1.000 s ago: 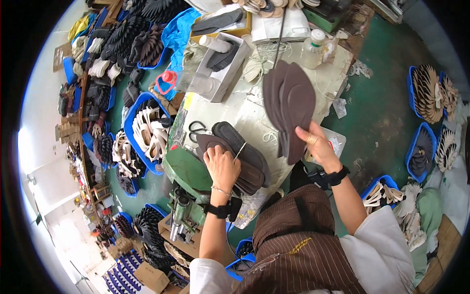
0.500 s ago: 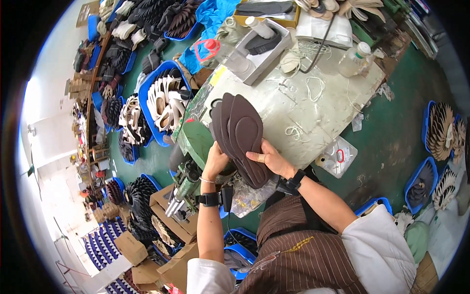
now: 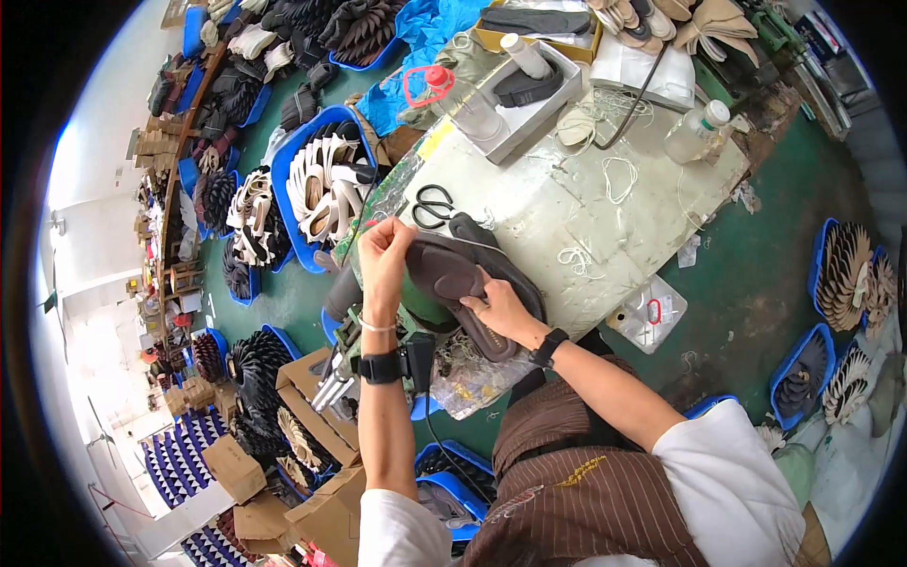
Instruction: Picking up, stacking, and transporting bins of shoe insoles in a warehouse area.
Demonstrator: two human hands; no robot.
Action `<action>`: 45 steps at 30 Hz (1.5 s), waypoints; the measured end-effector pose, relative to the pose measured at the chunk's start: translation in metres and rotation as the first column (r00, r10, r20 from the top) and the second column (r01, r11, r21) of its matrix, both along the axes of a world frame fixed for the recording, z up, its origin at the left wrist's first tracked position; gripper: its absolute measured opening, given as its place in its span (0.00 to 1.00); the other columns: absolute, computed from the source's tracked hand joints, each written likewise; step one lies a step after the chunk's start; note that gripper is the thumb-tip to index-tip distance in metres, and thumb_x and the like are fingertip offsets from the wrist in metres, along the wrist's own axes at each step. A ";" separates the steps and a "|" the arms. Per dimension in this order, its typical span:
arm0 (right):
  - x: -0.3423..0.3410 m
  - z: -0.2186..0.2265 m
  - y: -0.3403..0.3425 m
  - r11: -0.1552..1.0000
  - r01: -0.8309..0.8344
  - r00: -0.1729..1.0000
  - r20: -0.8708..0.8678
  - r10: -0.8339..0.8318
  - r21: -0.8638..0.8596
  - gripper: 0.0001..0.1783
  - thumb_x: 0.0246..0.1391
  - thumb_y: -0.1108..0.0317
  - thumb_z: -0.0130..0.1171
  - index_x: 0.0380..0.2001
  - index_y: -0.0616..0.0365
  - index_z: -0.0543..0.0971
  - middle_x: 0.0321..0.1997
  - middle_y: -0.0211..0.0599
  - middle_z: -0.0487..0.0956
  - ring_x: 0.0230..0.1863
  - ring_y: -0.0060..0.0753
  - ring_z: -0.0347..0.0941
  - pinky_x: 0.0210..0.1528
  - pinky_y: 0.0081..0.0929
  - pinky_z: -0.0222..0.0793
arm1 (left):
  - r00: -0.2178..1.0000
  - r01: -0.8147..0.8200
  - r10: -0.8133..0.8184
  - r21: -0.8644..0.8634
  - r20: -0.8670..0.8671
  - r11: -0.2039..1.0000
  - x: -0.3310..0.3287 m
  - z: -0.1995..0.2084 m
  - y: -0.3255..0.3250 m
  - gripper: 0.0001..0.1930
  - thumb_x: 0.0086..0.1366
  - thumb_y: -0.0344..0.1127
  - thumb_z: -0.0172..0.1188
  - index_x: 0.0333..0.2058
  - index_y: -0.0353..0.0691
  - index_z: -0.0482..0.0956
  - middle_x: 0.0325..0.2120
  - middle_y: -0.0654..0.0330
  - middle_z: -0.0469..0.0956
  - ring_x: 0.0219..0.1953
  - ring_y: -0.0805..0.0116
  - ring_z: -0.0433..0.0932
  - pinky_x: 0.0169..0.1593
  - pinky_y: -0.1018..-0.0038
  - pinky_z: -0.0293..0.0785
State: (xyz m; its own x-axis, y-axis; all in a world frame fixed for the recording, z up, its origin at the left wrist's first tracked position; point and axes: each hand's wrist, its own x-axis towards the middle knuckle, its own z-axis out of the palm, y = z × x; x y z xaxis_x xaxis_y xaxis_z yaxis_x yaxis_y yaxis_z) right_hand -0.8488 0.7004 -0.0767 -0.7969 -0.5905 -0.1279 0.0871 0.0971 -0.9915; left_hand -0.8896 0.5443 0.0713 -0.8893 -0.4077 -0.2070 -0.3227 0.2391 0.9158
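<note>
- Plainly, brown insoles (image 3: 448, 272) slant over the desk's (image 3: 540, 203) near edge, between left hand (image 3: 384, 250) and right hand (image 3: 506, 312).
- Right hand clasps their right side, thumb on top.
- Left hand, fingertips pressed together, is by their far end; cannot tell whether it pinches anything.

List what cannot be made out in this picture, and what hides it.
Head view throughout:
Number of brown insoles: they overlap, partly under the right hand.
Whether the left hand grips the white string: its curled fingers hide this.
Full shape of the green machine: the insoles partly cover it.
Blue sheet: cut off by the upper edge.
</note>
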 end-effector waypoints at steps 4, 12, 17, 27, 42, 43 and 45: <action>-0.014 -0.009 -0.001 0.999 -0.003 0.996 0.084 0.007 -0.047 0.21 0.47 0.69 0.61 0.44 0.65 0.72 0.33 0.57 0.78 0.40 0.59 0.73 0.38 0.35 0.70 | 0.963 0.219 -0.271 -0.540 -0.018 0.813 0.027 0.024 0.071 0.13 0.51 0.29 0.59 0.12 0.38 0.67 0.08 0.66 0.61 0.13 0.78 0.62 0.20 0.77 0.58; -0.036 0.002 -0.021 0.975 0.020 0.962 0.262 -0.079 0.220 0.25 0.47 0.58 0.62 0.38 0.72 0.72 0.35 0.65 0.76 0.41 0.60 0.74 0.40 0.41 0.71 | 0.767 0.568 -0.636 -0.553 0.087 0.610 0.080 0.041 0.149 0.09 0.47 0.28 0.59 0.14 0.39 0.69 0.11 0.56 0.67 0.15 0.56 0.67 0.22 0.65 0.65; -0.016 -0.007 -0.001 0.994 0.056 0.995 0.089 -0.048 -0.089 0.23 0.47 0.62 0.64 0.39 0.71 0.73 0.36 0.60 0.78 0.41 0.51 0.76 0.42 0.36 0.70 | 0.989 0.081 -0.008 -0.492 0.148 0.867 0.063 -0.007 0.069 0.08 0.59 0.30 0.56 0.23 0.31 0.73 0.16 0.54 0.73 0.22 0.67 0.74 0.30 0.72 0.70; -0.020 0.019 0.044 0.992 -0.063 0.994 -0.077 0.071 0.108 0.15 0.37 0.69 0.61 0.31 0.69 0.77 0.37 0.55 0.75 0.40 0.55 0.72 0.44 0.41 0.68 | 0.913 -0.358 0.368 -0.089 0.173 0.930 0.108 -0.104 0.107 0.38 0.63 0.45 0.58 0.60 0.26 0.48 0.57 0.45 0.59 0.57 0.59 0.60 0.60 0.66 0.56; -0.025 -0.058 0.136 0.976 0.179 0.930 0.303 -0.209 0.123 0.26 0.60 0.49 0.49 0.46 0.64 0.75 0.43 0.43 0.79 0.45 0.32 0.75 0.47 0.29 0.69 | 0.893 -0.392 0.312 0.221 0.326 0.893 0.102 -0.106 0.105 0.25 0.49 0.28 0.63 0.47 0.33 0.65 0.37 0.55 0.72 0.35 0.65 0.73 0.40 0.71 0.72; -0.024 -0.075 0.144 0.985 0.159 0.935 0.310 -0.170 0.062 0.26 0.61 0.49 0.48 0.47 0.63 0.74 0.40 0.38 0.79 0.42 0.28 0.75 0.45 0.27 0.70 | 0.895 -0.388 0.287 0.277 0.341 0.879 0.106 -0.099 0.112 0.24 0.49 0.28 0.62 0.46 0.35 0.66 0.37 0.57 0.72 0.36 0.66 0.73 0.41 0.72 0.70; -0.018 -0.072 0.160 0.932 0.328 0.798 0.573 -0.186 -0.154 0.21 0.60 0.56 0.51 0.46 0.63 0.75 0.36 0.36 0.80 0.38 0.26 0.75 0.40 0.24 0.70 | 0.920 -0.330 0.212 0.361 0.329 0.872 0.120 -0.071 0.117 0.27 0.48 0.27 0.62 0.49 0.35 0.65 0.38 0.57 0.72 0.38 0.66 0.73 0.42 0.73 0.70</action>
State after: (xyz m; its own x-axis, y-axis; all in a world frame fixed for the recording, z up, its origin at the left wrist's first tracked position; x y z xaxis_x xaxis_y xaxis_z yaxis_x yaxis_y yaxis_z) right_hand -0.8667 0.8603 -0.1490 -0.7652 -0.4417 -0.4684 0.6024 -0.2345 -0.7630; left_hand -0.7696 0.6613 0.0000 -0.6403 -0.4533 -0.6201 -0.5682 -0.2637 0.7795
